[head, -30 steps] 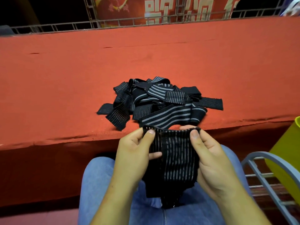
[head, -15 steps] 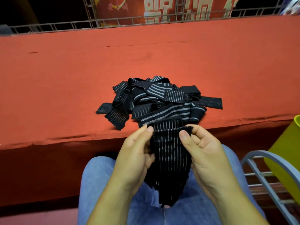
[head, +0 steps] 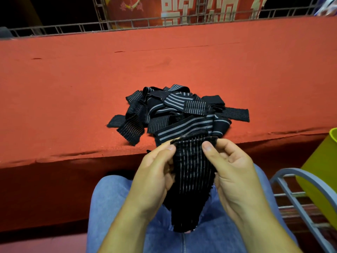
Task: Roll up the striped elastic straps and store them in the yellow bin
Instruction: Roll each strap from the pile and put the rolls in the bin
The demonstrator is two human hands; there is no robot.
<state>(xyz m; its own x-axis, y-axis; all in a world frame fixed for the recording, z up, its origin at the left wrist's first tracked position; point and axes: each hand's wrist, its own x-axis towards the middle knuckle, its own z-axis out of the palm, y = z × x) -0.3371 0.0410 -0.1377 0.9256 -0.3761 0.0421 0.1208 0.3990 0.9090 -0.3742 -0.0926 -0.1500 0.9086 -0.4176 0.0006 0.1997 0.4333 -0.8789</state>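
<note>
A seated person in blue jeans [head: 109, 207] holds one striped elastic strap [head: 191, 172] above the lap, the left hand [head: 155, 172] and right hand [head: 233, 167] each pinching a top corner between thumb and curled fingers while the rest hangs down. Just beyond, a loose pile of straps [head: 175, 114] lies near the front edge of the red tabletop [head: 73, 88]. The yellow bin [head: 321, 170] stands low at the person's right, beside the tabletop.

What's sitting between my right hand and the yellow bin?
In the head view, a curved grey metal frame stands between the right hand, which pinches the striped strap, and the yellow bin.
</note>
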